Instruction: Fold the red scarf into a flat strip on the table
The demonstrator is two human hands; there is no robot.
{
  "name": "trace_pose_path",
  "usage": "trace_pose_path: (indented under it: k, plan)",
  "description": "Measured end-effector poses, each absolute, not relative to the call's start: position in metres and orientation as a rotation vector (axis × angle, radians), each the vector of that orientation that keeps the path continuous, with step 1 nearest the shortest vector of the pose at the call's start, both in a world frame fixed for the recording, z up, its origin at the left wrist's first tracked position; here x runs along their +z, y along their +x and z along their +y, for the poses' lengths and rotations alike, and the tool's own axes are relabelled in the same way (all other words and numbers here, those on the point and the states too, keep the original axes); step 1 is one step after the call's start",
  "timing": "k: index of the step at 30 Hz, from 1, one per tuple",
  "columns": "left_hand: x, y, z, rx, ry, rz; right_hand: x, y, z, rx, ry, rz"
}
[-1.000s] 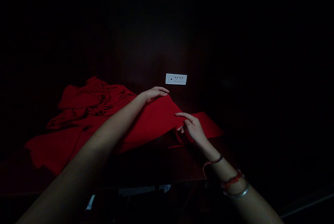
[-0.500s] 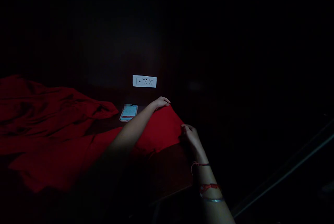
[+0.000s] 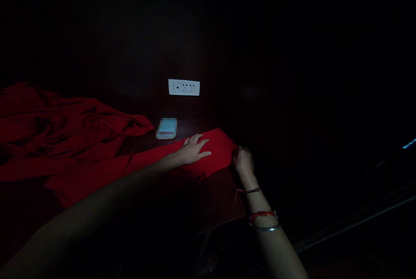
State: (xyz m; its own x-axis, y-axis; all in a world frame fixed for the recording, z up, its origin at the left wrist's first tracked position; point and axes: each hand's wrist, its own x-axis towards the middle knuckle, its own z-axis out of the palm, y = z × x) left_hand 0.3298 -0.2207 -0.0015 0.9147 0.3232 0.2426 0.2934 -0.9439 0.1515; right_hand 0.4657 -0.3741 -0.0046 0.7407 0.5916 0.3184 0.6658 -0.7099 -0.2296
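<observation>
A red cloth lies spread over the dark wooden tabletop, with its right end near the table's edge. On top of it rests my left hand, palm down with fingers spread. My right hand is closed at the cloth's right end, its fingers curled around the edge there; the fingertips are hidden. Further left the fabric is bunched in loose folds. Whether the heap and the flat strip are one piece I cannot tell.
A lit phone lies behind the cloth, its screen blurred. Above it a white socket panel is set in the dark wall. The surroundings on the right are too dark to make out, apart from a pale slanting edge.
My left hand has let go of the cloth's far corner and moved left and nearer, lying spread on the fabric. My right hand stays at the right end. The view has shifted slightly.
</observation>
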Motion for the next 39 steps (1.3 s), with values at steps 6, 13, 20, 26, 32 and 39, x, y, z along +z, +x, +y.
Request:
trace_pose_path:
  k: [6,13,20,26,32,39]
  plan:
    - [-0.021,0.277,-0.265,0.350,3.124,0.372,-0.005,0.464,-0.374,-0.340,-2.631,-0.984]
    - [-0.002,0.254,-0.203,0.153,3.265,0.407,0.002,0.432,-0.377,-0.268,-2.622,-1.098]
    - [0.015,0.249,-0.212,0.387,3.233,0.546,0.023,0.431,-0.372,-0.278,-2.388,-1.115]
    - [0.014,0.267,-0.237,0.456,3.217,0.463,0.023,0.446,-0.391,-0.477,-2.392,-1.101]
    - [-0.006,0.262,-0.249,0.377,3.256,0.296,0.003,0.446,-0.397,-0.366,-2.620,-1.083]
    - [0.004,0.249,-0.250,0.422,3.292,0.452,0.029,0.440,-0.364,-0.141,-2.148,-1.763]
